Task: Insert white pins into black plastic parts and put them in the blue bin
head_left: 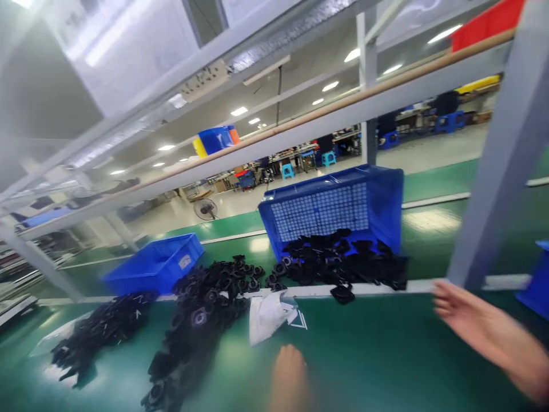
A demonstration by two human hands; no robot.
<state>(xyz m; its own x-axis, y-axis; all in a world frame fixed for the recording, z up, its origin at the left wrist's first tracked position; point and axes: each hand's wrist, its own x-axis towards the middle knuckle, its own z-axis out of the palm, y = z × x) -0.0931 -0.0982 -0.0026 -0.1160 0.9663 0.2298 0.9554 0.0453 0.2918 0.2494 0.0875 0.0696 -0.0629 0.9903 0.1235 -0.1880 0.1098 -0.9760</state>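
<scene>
My left hand (290,369) is low in the middle above the green tabletop, blurred, with its fingers curled in; anything inside them is hidden. Just beyond it lies a white plastic bag (268,317) with thin white strips (299,320) beside it. My right hand (469,317) is at the right, near the foot of a grey post, its fingers bent together; I cannot make out anything in them. To the left of the bag spreads a heap of black ring-shaped plastic parts (210,303). More black parts (343,260) spill from a tipped blue crate (386,194).
A blue bin (150,266) stands behind the heaps at left. Thin black pieces (103,323) lie on clear plastic in front of it. A grey post (493,149) rises at right, beside another blue container (536,280). A rail (274,134) crosses above the bench.
</scene>
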